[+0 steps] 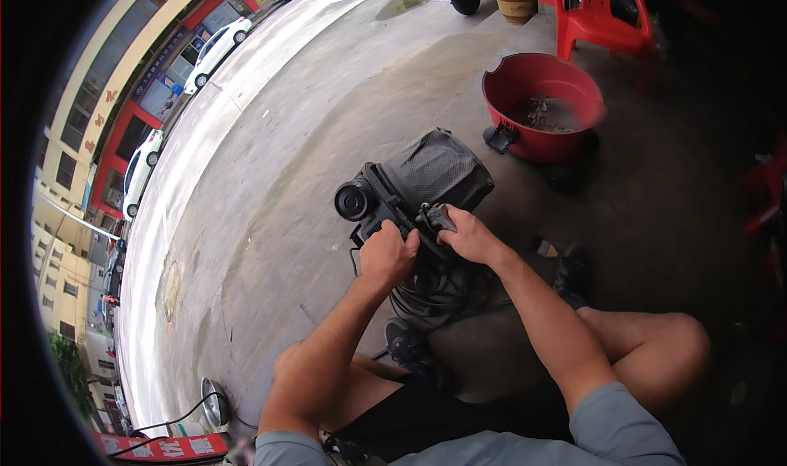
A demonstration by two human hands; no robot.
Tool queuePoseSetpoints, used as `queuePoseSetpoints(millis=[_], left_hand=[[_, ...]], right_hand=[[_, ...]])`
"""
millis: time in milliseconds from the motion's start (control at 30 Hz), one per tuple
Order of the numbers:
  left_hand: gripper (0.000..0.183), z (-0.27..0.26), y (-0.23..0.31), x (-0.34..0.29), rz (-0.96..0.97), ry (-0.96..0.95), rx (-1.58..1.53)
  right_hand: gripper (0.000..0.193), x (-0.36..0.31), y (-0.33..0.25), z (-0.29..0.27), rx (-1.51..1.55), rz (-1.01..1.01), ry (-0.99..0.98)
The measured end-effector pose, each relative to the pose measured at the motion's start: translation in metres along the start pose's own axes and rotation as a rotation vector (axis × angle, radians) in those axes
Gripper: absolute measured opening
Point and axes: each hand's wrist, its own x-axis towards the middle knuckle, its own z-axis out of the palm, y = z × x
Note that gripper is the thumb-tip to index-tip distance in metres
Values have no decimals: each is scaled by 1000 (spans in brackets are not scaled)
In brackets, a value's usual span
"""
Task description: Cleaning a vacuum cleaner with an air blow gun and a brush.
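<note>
Grey sleeve (287, 450) nearest, the left hand (388, 253) curls at the black machine (384, 189); whether it grips, I cannot tell. Close two-handed work there seems the step; the next move calls for a steady machine. It sits on concrete ground (270, 195): round knob (354, 201) leftmost, then a textured cover (438, 169). The right hand (469, 238) pinches a grey metal part (439, 217).

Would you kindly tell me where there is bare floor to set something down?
Broad concrete lies free left of the black machine; another patch beyond the dark bag, left of the red tub. Crowded: the machine's near side, with the left hand, right hand, coiled cable and a shoe.
</note>
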Motion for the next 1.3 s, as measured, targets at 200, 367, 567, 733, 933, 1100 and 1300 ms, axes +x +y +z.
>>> queuePoseSetpoints(millis=[200, 367, 567, 733, 933, 1100, 1300], left_hand=[[52, -3, -1, 1, 17, 0, 20], [54, 1, -10, 12, 44, 28, 32], [54, 1, -11, 12, 50, 33, 45], [55, 0, -9, 12, 83, 19, 30], [55, -2, -13, 9, 55, 21, 86], [56, 0, -3, 14, 81, 9, 120], [49, -4, -12, 7, 80, 24, 83]], right_hand=[[29, -38, 52, -24, 1, 190, 637], [36, -82, 59, -20, -21, 178, 426], [31, -116, -60, 7, 272, 64, -75], [38, -129, -29, -7, 141, 196, 321], [43, -105, 3, 8, 156, 418, 79], [40, -84, 71, 5, 56, 352, 596], [37, -40, 7, -22, 389, 176, 75]])
